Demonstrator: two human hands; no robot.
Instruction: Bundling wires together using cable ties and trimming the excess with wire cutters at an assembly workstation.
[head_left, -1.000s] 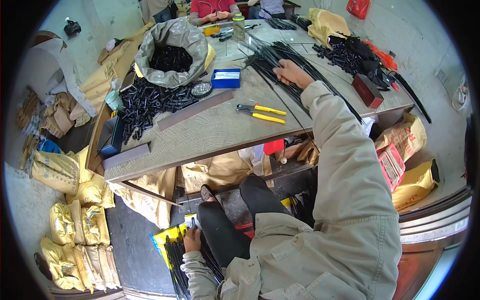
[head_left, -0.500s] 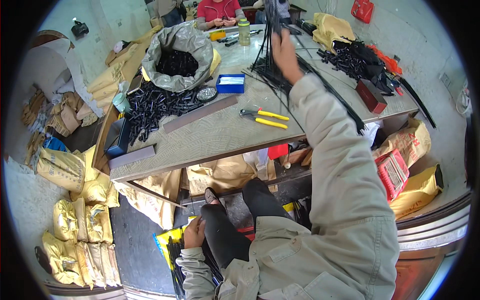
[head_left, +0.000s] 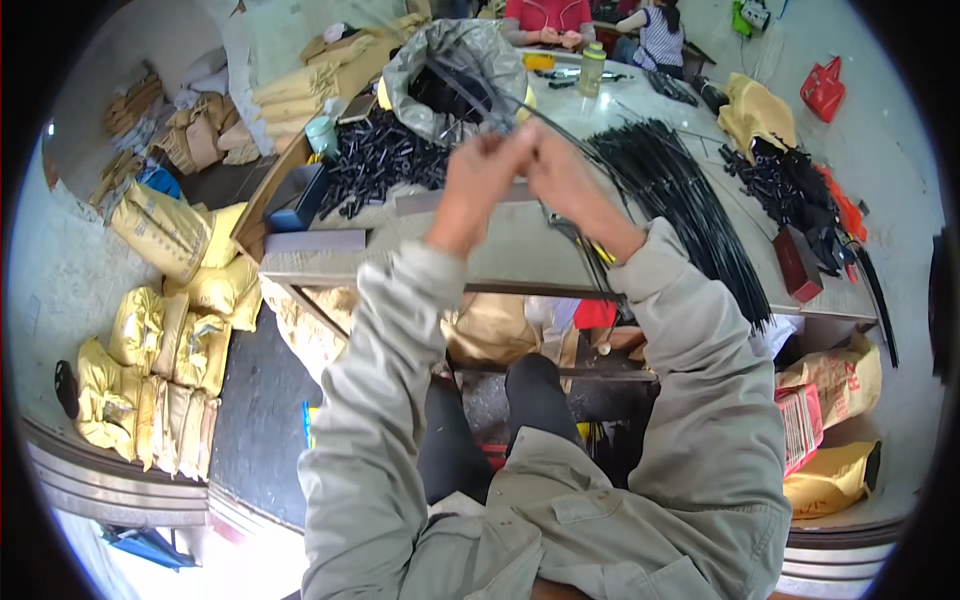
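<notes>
My left hand (head_left: 474,185) and my right hand (head_left: 566,180) meet above the near part of the table, both closed around a few long thin black strips (head_left: 462,82). These strips run up from my fingers past the grey plastic bag (head_left: 402,88) and are smeared by motion. Other strips hang below my right wrist. To the right of that hand, a thick bundle of black strips (head_left: 680,205) lies fanned out on the table (head_left: 520,262). My forearms hide much of the tabletop. Of the yellow-handled pliers (head_left: 600,250), only a little shows beside my right wrist.
Small black pieces (head_left: 370,165) are heaped left, near a dark blue box (head_left: 297,198). A bottle (head_left: 591,70) stands farther back, before a person in red (head_left: 548,22). A dark red box (head_left: 797,264) sits at the right edge. Yellow sacks (head_left: 165,230) line the left floor.
My left hand has risen from beside my lap to join my right hand, which has moved nearer and left. The bundle my right hand held up now lies on the table; my view has turned left.
</notes>
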